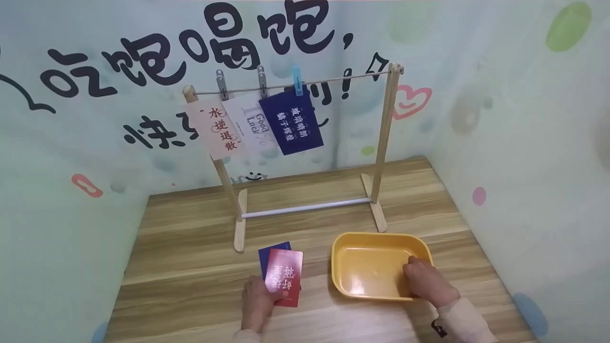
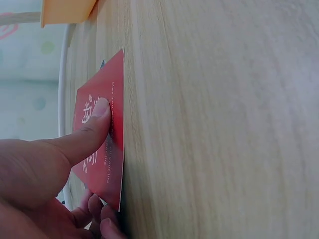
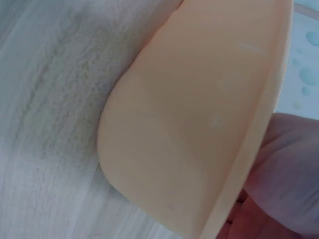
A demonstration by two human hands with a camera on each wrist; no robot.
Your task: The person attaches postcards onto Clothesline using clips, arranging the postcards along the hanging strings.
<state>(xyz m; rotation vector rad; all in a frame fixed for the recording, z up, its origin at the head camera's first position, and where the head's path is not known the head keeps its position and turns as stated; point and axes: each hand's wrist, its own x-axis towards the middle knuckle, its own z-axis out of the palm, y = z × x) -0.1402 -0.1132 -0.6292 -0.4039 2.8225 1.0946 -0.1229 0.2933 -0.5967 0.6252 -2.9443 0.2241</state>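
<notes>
My left hand [image 1: 257, 301] pinches a red card [image 1: 289, 267] with white lettering. In the left wrist view the thumb [image 2: 92, 127] presses flat on its face, and the other fingers are underneath. A dark blue card [image 1: 281, 247] shows behind the red one. My right hand [image 1: 429, 282] reaches over the right side of a yellow tray [image 1: 336, 262], fingers bent down inside. The right wrist view shows the tray's outer wall [image 3: 164, 134] with the hand partly behind the rim. The fingertips are hidden, and I cannot tell whether they hold anything.
Behind stands a wooden rack [image 1: 384, 133] with a string. Three cards hang from it: a pale pink card [image 1: 209, 133], a white card [image 1: 248, 126] and a blue card [image 1: 293, 124]. Two grey clips [image 1: 221, 85] and one blue clip [image 1: 297, 80] grip the string. Printed curtain walls surround the wooden tabletop [image 1: 181, 267].
</notes>
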